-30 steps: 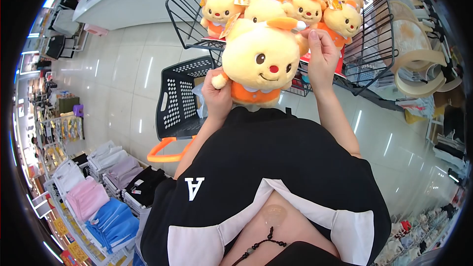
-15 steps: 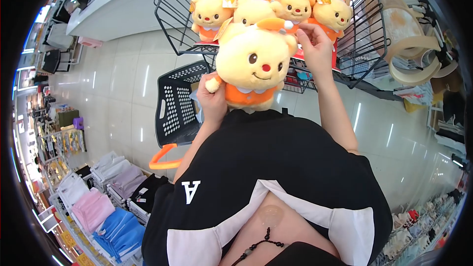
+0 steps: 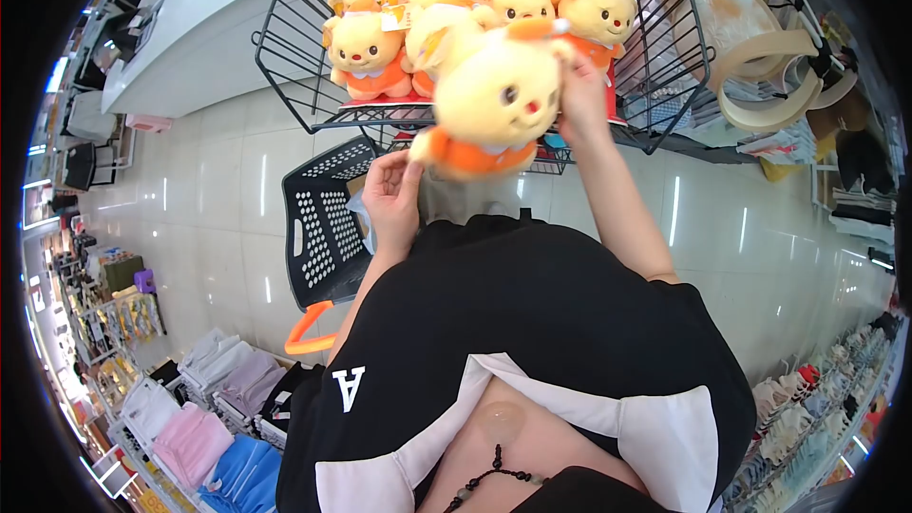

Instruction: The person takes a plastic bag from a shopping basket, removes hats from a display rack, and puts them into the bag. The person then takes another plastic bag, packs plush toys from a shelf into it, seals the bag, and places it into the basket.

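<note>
Yellow plush toy (image 3: 494,100) held between both hands, in front of a wire basket (image 3: 361,123) of similar toys.
The left hand's (image 3: 391,195) fingers pinch its paw; the right hand's (image 3: 583,100) seem closed on its ear, probably balancing its bulk. It faces the wearer, turned rightward; its head-to-feet axis tilts slightly.

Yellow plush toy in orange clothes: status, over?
Left hand pinching yellow plush toy by one paw; right hand at its head. Toy tilted, blurred. Black wire basket of similar plush toys just beyond.
</note>
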